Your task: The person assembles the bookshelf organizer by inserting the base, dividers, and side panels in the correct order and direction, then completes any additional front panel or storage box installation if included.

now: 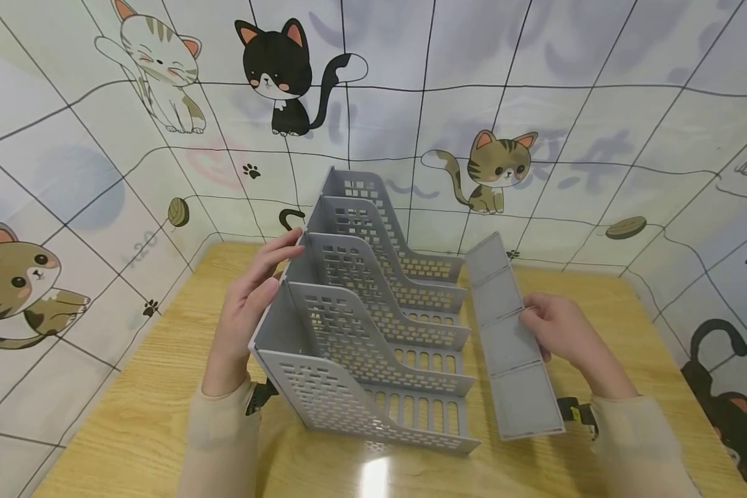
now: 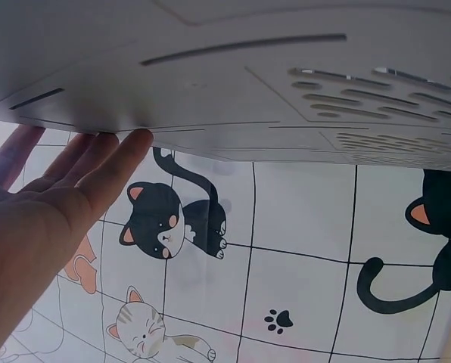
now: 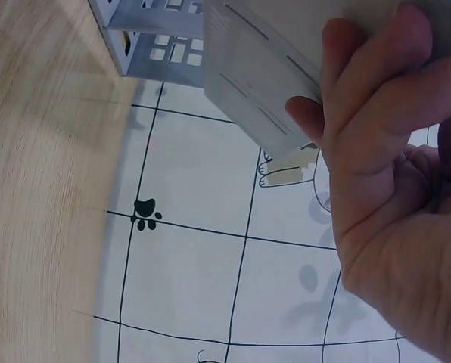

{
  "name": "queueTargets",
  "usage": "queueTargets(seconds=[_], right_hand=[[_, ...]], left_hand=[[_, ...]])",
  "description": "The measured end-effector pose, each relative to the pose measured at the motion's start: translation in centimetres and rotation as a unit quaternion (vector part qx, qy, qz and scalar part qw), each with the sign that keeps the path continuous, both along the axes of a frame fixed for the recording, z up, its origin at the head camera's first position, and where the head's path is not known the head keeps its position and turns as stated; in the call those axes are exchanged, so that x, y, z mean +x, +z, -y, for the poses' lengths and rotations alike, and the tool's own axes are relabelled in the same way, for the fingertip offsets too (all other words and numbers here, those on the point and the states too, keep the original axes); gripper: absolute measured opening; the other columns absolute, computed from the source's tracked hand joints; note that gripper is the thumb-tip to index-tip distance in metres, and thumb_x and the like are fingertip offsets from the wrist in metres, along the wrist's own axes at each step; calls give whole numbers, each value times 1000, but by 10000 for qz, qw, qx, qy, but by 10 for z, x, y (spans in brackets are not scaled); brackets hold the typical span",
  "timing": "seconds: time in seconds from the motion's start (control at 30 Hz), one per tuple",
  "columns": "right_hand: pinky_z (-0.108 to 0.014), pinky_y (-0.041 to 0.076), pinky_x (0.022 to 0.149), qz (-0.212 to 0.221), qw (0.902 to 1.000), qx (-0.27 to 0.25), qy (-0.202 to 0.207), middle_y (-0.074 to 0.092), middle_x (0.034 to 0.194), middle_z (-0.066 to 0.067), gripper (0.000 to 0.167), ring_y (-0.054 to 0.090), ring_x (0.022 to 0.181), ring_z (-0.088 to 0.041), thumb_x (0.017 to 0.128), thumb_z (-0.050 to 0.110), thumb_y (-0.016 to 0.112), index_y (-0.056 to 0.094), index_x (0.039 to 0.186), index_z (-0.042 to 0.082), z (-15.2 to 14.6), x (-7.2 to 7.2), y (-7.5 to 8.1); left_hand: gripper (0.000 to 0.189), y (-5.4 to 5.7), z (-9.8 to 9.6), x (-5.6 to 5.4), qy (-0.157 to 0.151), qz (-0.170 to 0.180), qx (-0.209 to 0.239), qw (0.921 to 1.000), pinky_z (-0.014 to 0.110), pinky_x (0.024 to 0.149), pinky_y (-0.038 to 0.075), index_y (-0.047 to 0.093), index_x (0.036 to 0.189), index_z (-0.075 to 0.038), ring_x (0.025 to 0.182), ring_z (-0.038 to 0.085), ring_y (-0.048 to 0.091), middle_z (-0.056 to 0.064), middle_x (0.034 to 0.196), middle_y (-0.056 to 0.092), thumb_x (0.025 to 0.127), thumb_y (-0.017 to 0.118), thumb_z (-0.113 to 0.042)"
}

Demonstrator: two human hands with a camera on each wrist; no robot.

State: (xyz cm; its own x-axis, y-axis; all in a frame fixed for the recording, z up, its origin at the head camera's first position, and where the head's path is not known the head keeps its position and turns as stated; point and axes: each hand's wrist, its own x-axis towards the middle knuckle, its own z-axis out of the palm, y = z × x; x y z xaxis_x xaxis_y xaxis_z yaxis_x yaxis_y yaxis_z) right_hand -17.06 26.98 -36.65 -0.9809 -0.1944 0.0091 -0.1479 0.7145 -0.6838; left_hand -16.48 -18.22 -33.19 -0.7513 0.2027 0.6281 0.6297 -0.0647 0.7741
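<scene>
A grey plastic file organizer (image 1: 348, 366) with several slots and perforated dividers stands on the table, its low side facing right. My left hand (image 1: 243, 311) touches its tall back side, fingers extended along the top edge; in the left wrist view the fingertips (image 2: 138, 140) of that hand meet the grey back panel (image 2: 203, 91). To the right of the organizer, my right hand (image 1: 557, 325) grips a long grey panel (image 1: 517, 346) by its right edge, thumb on the near face. Ridges split this panel into several sections. In the right wrist view the fingers (image 3: 392, 98) lie behind the panel.
The wooden table (image 1: 155, 408) lies under everything. Behind and at both sides hang white sheets (image 1: 386, 124) with a black grid and cartoon cats. A dark wrist strap (image 1: 579, 413) sits at the right cuff.
</scene>
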Motion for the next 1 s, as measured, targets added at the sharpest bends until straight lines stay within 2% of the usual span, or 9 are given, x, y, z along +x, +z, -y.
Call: queueTargets(seconds=[0.23, 0.4, 0.57, 0.77, 0.9, 1.0], right_hand=[[-30, 42, 37, 97, 9999, -12, 39, 70, 74, -10, 35, 49, 37, -20, 96, 0, 43, 60, 121, -16, 0, 2, 3], [-29, 41, 36, 110, 9999, 34, 72, 69, 70, -7, 34, 48, 36, -17, 96, 0, 43, 61, 120, -17, 0, 3, 5], [-28, 40, 37, 77, 9998, 69, 148, 67, 66, -4, 34, 48, 36, -16, 95, -1, 44, 61, 120, -17, 2, 5, 7], [-28, 40, 38, -120, 9985, 345, 399, 59, 59, -2, 25, 47, 37, -15, 96, 0, 45, 65, 109, -9, 9, 5, 13], [-29, 40, 38, -140, 9968, 530, 590, 60, 60, -1, 27, 47, 36, -14, 98, 2, 45, 65, 113, -9, 15, 2, 20], [-30, 41, 38, -46, 9960, 599, 668, 58, 58, -1, 25, 48, 37, -16, 99, 2, 45, 65, 108, -8, 21, -2, 25]], left_hand=[[43, 0, 0, 0, 63, 67, -70, 9999, 35, 115, 38, 56, 136, 13, 150, 35, 33, 20, 159, 41, 101, 41, -5], [43, 1, 1, 1, 110, 80, -131, 9998, 39, 120, 32, 57, 136, 12, 151, 34, 32, 19, 160, 42, 101, 42, -6], [43, 2, 2, 2, 127, 133, -158, 9997, 37, 117, 35, 57, 137, 12, 151, 34, 32, 17, 160, 42, 101, 42, -7], [43, 1, 2, 1, 114, 110, -152, 9998, 35, 116, 36, 57, 137, 13, 151, 34, 33, 18, 160, 42, 101, 42, -7], [43, 0, 3, 0, 103, 72, -154, 9998, 37, 117, 36, 57, 137, 12, 151, 34, 33, 18, 159, 42, 104, 46, -15], [44, 0, 3, 0, 106, 50, -162, 9998, 39, 119, 34, 58, 137, 11, 151, 34, 33, 19, 159, 43, 105, 47, -18]])
